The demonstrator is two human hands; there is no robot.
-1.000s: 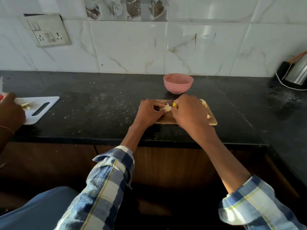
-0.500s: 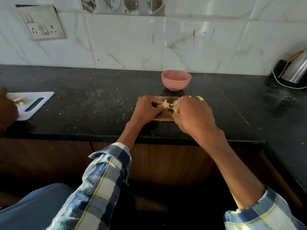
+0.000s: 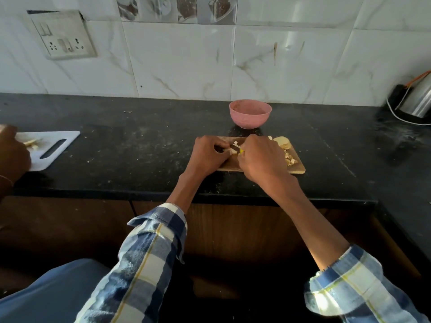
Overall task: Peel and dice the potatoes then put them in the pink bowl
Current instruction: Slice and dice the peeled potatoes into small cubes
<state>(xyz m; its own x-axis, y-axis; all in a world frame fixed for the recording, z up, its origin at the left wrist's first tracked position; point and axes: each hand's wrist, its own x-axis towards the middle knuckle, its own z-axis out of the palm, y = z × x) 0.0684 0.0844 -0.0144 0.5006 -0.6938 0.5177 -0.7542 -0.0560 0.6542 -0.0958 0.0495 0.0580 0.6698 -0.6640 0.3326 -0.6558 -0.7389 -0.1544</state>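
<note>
Potato piece (image 3: 234,150) is pinned by curled fingers of the left hand (image 3: 208,155) on the board (image 3: 296,168), just in front of the bowl (image 3: 250,114); its long axis cannot be told. Knife (image 3: 240,151), gripped in the right hand (image 3: 261,159), points left. Dice (image 3: 289,159) and slices (image 3: 282,142) lie on the board's right end, exposed since 0.5 s ago.

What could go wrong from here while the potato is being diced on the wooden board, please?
The left hand pins a small potato piece right beside the knife gripped by the right hand, so a slip could nick fingers. Diced pieces lie near the edge of the wooden board and might get knocked onto the counter.
</note>
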